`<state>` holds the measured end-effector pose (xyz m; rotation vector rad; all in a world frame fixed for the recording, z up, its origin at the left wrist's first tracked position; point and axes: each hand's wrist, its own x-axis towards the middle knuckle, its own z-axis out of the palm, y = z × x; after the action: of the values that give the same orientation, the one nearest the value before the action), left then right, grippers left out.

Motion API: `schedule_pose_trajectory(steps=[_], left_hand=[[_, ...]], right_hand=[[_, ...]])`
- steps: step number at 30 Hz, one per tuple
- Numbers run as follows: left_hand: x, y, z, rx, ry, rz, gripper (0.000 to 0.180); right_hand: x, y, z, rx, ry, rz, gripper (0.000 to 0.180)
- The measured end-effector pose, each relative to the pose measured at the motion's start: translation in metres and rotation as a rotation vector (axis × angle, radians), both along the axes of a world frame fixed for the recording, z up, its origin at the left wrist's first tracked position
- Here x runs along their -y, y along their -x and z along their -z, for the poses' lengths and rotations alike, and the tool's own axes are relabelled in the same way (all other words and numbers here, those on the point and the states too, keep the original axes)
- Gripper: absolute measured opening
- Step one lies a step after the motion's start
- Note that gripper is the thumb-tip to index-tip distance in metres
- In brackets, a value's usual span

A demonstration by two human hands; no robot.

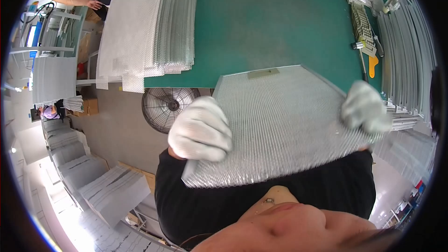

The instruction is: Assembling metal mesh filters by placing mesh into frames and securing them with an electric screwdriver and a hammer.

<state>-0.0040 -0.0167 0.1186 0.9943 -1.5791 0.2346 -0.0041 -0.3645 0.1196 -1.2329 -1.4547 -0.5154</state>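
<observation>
A silver metal mesh filter panel [280, 126] is held tilted in front of my body, its far end by the near edge of the green table [266, 23]. Thin metal framing runs along its far edge and sides, while the near edge shows bare, ridged mesh. A pale rectangular latch piece [263, 73] sits in the far edge. My left hand [200, 130], in a white glove, is closed round the panel's left side. On the right side, my gloved right hand [365, 109] grips the panel too, slightly blurred. The fingers beneath the panel are hidden.
A tall stack of mesh sheets [135, 28] stands at the table's left. Along the right lie a hammer [358, 46], a yellow-handled tool [373, 66] and long metal strips [406, 56]. A floor fan [170, 107] stands below the table edge. Another person's hand [94, 4] shows far left.
</observation>
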Motion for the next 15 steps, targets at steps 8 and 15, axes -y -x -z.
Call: schedule_pose_trajectory(steps=[8,15], left_hand=[[-0.030,0.008,0.098,-0.282,-1.062,-0.656,0.049],[-0.029,-0.007,0.102,-0.214,-1.139,-0.618,0.053]], right_hand=[[-0.012,0.055,0.024,-0.073,-0.078,0.008,0.029],[-0.012,0.063,0.030,-0.096,-0.092,0.039,0.029]])
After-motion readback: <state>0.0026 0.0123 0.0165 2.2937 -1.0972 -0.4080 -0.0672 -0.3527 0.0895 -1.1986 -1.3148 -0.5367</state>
